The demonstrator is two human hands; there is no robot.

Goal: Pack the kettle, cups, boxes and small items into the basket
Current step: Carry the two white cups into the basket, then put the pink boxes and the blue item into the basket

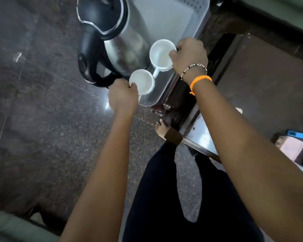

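Cups, white, two: the near one [141, 80] pinched at its rim by the left hand [123, 95], the far one [162, 54] gripped at its right rim by the curled fingers of the right hand [188, 54], both at the near end of the basket [198, 23] just right of the kettle [115, 41]. They look rigid, light, smooth and chip-prone, best held by rim or handle and kept from knocking. Kettle, one, steel, likely the heaviest, lift by its black handle; basket, one; no boxes or small items visible.
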